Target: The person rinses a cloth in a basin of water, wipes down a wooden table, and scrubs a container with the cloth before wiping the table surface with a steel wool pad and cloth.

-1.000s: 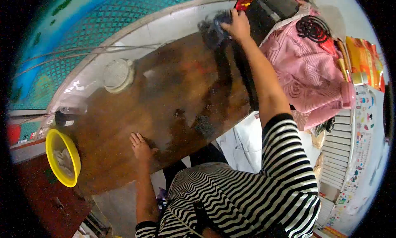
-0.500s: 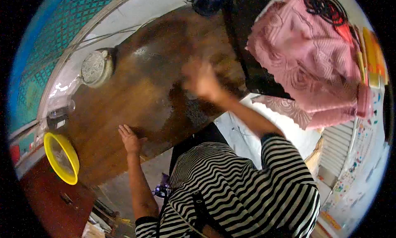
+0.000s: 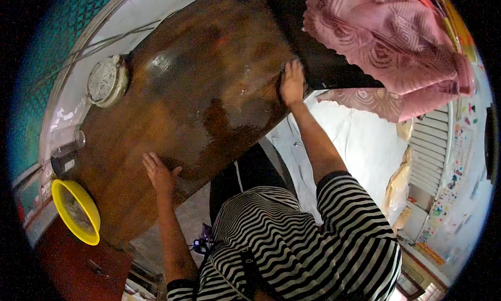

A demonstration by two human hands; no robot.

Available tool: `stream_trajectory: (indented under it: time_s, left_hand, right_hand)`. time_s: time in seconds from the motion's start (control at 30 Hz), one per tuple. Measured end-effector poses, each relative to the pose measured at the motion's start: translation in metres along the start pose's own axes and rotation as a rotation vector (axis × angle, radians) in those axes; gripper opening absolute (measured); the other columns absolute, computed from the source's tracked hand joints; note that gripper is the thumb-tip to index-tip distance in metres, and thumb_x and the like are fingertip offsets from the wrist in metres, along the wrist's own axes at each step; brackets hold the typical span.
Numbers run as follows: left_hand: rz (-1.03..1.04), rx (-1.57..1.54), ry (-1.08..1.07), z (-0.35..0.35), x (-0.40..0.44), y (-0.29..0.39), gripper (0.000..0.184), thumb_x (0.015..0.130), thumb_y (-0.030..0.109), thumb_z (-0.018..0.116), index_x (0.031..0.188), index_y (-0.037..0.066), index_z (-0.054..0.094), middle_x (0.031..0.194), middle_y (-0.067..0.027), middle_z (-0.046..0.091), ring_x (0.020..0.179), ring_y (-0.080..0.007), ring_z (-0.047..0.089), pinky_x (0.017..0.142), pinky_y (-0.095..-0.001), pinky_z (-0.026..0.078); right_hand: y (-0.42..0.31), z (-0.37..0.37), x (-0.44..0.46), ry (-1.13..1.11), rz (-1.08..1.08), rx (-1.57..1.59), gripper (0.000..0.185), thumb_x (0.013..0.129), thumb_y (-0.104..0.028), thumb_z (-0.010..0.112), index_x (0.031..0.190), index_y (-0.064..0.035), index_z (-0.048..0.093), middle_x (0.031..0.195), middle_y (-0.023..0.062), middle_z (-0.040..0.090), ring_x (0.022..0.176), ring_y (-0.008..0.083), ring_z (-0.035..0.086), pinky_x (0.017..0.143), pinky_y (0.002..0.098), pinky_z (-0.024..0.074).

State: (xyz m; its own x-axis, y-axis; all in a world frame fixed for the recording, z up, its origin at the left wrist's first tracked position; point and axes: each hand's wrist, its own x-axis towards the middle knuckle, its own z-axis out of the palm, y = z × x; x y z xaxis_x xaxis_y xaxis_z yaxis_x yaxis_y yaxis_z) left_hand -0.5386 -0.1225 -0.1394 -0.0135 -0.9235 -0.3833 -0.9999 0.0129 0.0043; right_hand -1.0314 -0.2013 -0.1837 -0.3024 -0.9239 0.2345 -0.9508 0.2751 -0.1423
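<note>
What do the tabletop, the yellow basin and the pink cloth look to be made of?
Tabletop: wood or wood-look laminate, glossy; brown grain-like streaks and a bright reflection.
Yellow basin: probably plastic, smooth; even bright colour, rounded rim.
Pink cloth: patterned textile, perhaps synthetic; soft drape and scalloped edge, though the fibre can't be told.

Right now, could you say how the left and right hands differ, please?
The left hand is nearer the yellow basin, the right hand the black surface. In view, the left hand's fingers slant leftward; the right hand's point nearly straight up. Both lie on the wooden table.
</note>
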Motion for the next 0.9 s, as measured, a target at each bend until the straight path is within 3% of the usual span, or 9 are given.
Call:
stream_trajectory:
  time_s: [0.07,0.13,0.2,0.33,0.43,0.5,0.63,0.83,0.9]
  left_hand:
    - [0.028,0.001,0.035,0.000,-0.003,0.001,0.111,0.063,0.041,0.081,0.140,-0.008,0.018,0.147,-0.0296,0.017,0.135,-0.0455,0.021,0.109,-0.0476,0.028]
    - [-0.005,-0.030,0.021,-0.006,-0.004,0.004,0.112,0.062,0.041,0.082,0.140,-0.008,0.018,0.147,-0.0293,0.017,0.135,-0.0453,0.021,0.109,-0.0476,0.028]
    - [-0.023,-0.044,0.015,-0.006,-0.005,0.005,0.113,0.061,0.040,0.082,0.140,-0.008,0.019,0.147,-0.0289,0.017,0.135,-0.0449,0.022,0.109,-0.0476,0.028]
    - [-0.049,-0.052,-0.009,-0.003,0.001,0.004,0.113,0.059,0.039,0.084,0.140,-0.008,0.019,0.147,-0.0282,0.017,0.135,-0.0441,0.021,0.109,-0.0469,0.028]
    - [-0.090,-0.065,-0.043,-0.020,0.002,0.014,0.113,0.059,0.039,0.084,0.140,-0.007,0.020,0.148,-0.0279,0.016,0.136,-0.0441,0.020,0.110,-0.0458,0.027]
    - [-0.086,-0.044,-0.050,-0.017,-0.002,0.015,0.112,0.059,0.038,0.084,0.140,-0.007,0.020,0.148,-0.0279,0.015,0.136,-0.0439,0.020,0.111,-0.0451,0.027]
    - [-0.065,-0.030,-0.008,-0.013,0.001,0.013,0.110,0.060,0.035,0.084,0.140,-0.007,0.022,0.148,-0.0281,0.015,0.136,-0.0427,0.021,0.111,-0.0435,0.025]
    - [-0.061,-0.119,0.023,-0.020,-0.003,0.014,0.104,0.060,0.031,0.083,0.139,-0.006,0.026,0.147,-0.0268,0.019,0.136,-0.0416,0.022,0.112,-0.0417,0.025]
    - [-0.079,-0.133,0.020,-0.023,-0.003,0.016,0.103,0.060,0.030,0.084,0.138,-0.006,0.028,0.147,-0.0264,0.021,0.136,-0.0414,0.023,0.111,-0.0416,0.026]
  right_hand:
    - [-0.018,0.021,0.040,-0.059,-0.022,-0.126,0.044,0.087,-0.010,0.045,0.130,-0.0008,0.046,0.137,0.0227,0.042,0.129,0.0391,0.036,0.108,0.0454,0.0263]
    - [-0.076,0.053,0.041,0.021,-0.263,0.061,0.041,0.089,-0.012,0.044,0.127,-0.0002,0.048,0.134,0.0209,0.045,0.128,0.0388,0.037,0.108,0.0459,0.0275]
    - [-0.127,0.094,-0.016,-0.010,-0.256,0.466,0.043,0.088,-0.011,0.046,0.130,-0.0011,0.047,0.136,0.0188,0.045,0.130,0.0368,0.036,0.109,0.0462,0.0264]
    - [-0.124,-0.033,-0.085,-0.440,-0.800,0.202,0.047,0.088,-0.007,0.043,0.135,-0.0031,0.042,0.140,0.0166,0.040,0.133,0.0350,0.033,0.111,0.0442,0.0249]
    - [-0.072,-0.031,-0.055,-0.453,-0.730,0.208,0.047,0.086,-0.003,0.042,0.134,-0.0028,0.043,0.142,0.0159,0.039,0.133,0.0347,0.034,0.111,0.0432,0.0251]
    - [-0.062,0.019,-0.003,-0.171,-0.637,-0.042,0.051,0.083,0.000,0.044,0.134,-0.0028,0.043,0.143,0.0152,0.038,0.132,0.0333,0.035,0.110,0.0434,0.0262]
    - [-0.106,0.053,0.141,-0.076,-0.537,0.042,0.047,0.081,0.000,0.048,0.127,-0.0011,0.048,0.134,0.0153,0.048,0.128,0.0337,0.041,0.106,0.0427,0.0320]
    - [-0.073,0.006,0.031,-0.081,-0.665,0.197,0.051,0.080,0.002,0.051,0.130,-0.0061,0.047,0.136,0.0159,0.046,0.129,0.0352,0.038,0.105,0.0454,0.0324]
    - [-0.049,-0.028,-0.057,-0.469,-0.648,0.049,0.054,0.080,0.003,0.050,0.133,-0.0092,0.046,0.139,0.0147,0.042,0.133,0.0361,0.034,0.106,0.0476,0.0313]
